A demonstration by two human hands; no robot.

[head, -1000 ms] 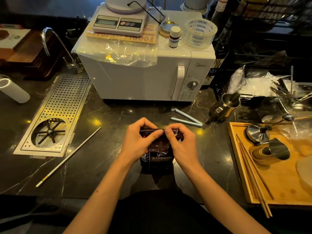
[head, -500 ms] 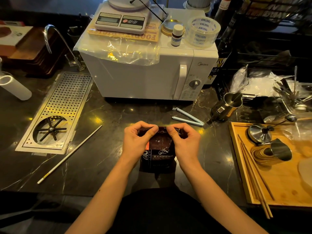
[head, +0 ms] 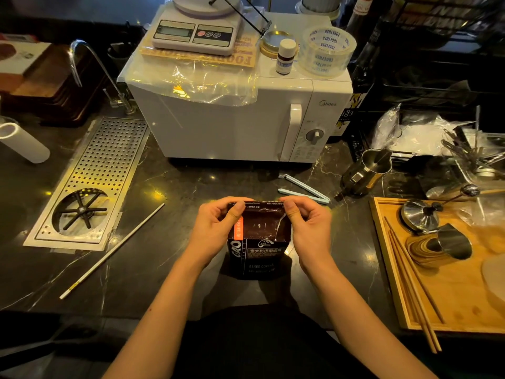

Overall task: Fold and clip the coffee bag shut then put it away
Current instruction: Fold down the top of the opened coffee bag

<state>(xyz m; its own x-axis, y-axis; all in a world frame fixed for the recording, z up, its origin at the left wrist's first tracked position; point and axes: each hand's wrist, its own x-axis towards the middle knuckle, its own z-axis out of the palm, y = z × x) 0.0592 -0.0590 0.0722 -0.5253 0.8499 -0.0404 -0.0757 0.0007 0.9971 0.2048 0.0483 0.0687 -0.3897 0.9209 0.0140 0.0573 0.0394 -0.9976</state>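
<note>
A dark brown coffee bag (head: 258, 250) with white lettering and an orange strip stands upright on the dark marble counter, near the front edge. My left hand (head: 218, 228) pinches its top left corner and my right hand (head: 307, 228) pinches its top right corner, with the top edge stretched flat between them. A pale blue bag clip (head: 303, 191) lies open in a V on the counter just behind my right hand, untouched.
A white microwave (head: 240, 116) with a scale (head: 195, 34) and a tape roll (head: 326, 51) on top stands behind. On the left are a perforated steel drain tray (head: 109, 165) and a thin white stick (head: 112, 251). A steel pitcher (head: 364, 173) and a wooden tray (head: 437, 296) are on the right.
My hands have spread apart from the middle of the bag's top to its two corners, and the top has been pulled out flat and wider.
</note>
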